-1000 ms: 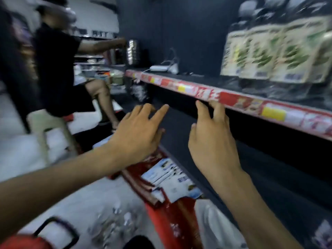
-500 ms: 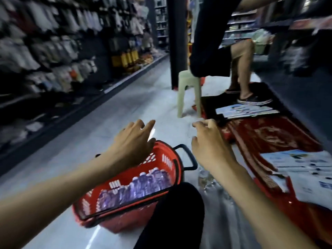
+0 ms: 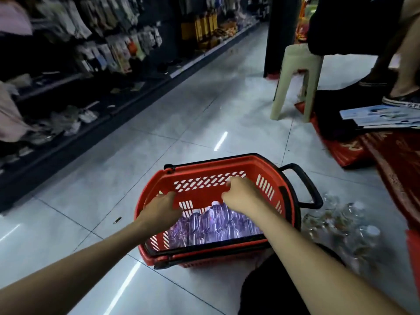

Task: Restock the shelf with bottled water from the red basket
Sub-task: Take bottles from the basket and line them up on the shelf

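Observation:
The red basket (image 3: 268, 169) stands on the tiled floor in front of me, black handle on its right. Several clear water bottles (image 3: 211, 226) with white caps lie packed inside, tinted purple. My left hand (image 3: 162, 209) hovers inside the basket at its left, just above the bottles, fingers bent downward, holding nothing. My right hand (image 3: 242, 195) hangs over the bottles at the middle right, fingers curled down and apart, empty. The shelf that takes the bottles is out of view.
A wrapped pack of more clear bottles (image 3: 343, 226) lies right of the basket. A beige plastic stool (image 3: 295, 80) with a seated person (image 3: 363, 21) stands ahead right. Red mats (image 3: 395, 160) and leaflets (image 3: 384, 114) cover the floor at right. Stocked shelves (image 3: 68, 64) line the left.
My view has swung from the shelf down to the basket. Both hands have dropped from above the rim into the basket, close over the bottles.

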The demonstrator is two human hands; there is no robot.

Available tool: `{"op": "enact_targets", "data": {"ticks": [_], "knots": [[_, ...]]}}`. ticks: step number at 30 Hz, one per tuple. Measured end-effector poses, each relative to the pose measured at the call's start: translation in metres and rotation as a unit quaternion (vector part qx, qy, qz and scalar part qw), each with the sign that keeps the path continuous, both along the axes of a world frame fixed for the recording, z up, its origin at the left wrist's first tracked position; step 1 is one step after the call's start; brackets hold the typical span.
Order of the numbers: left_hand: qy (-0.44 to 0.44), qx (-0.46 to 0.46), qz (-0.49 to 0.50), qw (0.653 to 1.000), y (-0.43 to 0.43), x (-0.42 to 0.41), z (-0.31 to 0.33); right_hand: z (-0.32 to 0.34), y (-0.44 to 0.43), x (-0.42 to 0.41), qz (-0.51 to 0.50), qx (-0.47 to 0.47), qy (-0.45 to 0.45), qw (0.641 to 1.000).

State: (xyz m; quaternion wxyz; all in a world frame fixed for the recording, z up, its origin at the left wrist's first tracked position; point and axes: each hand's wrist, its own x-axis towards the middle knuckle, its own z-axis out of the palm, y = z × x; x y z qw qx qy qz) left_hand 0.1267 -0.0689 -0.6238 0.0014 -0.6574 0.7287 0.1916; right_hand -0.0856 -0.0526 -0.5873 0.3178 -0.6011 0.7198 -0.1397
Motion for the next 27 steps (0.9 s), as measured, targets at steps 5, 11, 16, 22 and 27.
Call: {"op": "enact_targets", "data": {"ticks": [5, 11, 16, 22, 27], "knots": [[0.054, 0.097, 0.044, 0.993, -0.027, 0.021, -0.065, -0.070, -0.033, 0.018, -0.042, 0.116, -0.006, 0.992], [0.157, 0.211, 0.092, 0.960, -0.049, 0.002, -0.133, -0.146, -0.040, 0.012, -0.113, 0.231, -0.010, 0.966], [0.277, 0.345, 0.164, 0.882, -0.055, -0.035, -0.165, -0.173, -0.049, 0.005, -0.108, 0.265, -0.024, 0.958], [0.322, 0.392, 0.240, 0.828, -0.059, -0.061, -0.185, -0.191, -0.053, 0.008, -0.071, 0.243, 0.020, 0.967], [0.317, 0.421, 0.246, 0.814, -0.063, -0.066, -0.193, -0.183, -0.058, -0.006, -0.109, 0.254, -0.047, 0.960]]}}
